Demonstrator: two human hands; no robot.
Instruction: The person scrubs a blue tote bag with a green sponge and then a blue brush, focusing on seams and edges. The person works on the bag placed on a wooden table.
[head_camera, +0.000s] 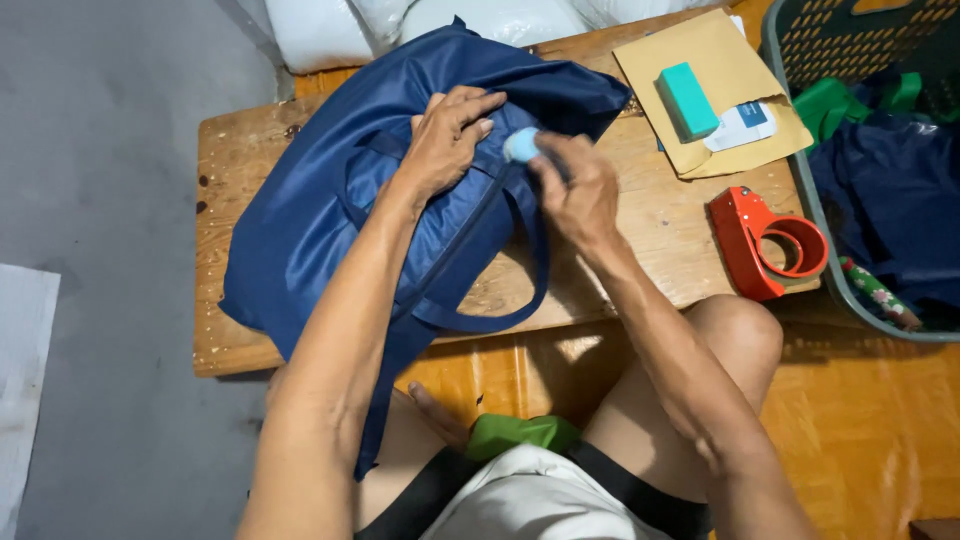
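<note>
Forearms over navy bag (300, 220), right hand (580, 195) half-hiding pale blue object (520, 146)

A navy blue fabric bag (330, 190) lies slumped across the low wooden desk (650, 225), its cloth soft and wrinkled, one end bunched up toward the far edge. Its long carrying straps (500, 315) loop down over the near edge of the desk, and one hangs well below it. A dark line, seemingly a zip, runs slantwise along the top of the bag. Just above that line sits a small, pale blue rounded object (521, 145), pressed against the fabric near the bag's upper middle; what it is cannot be told.
</note>
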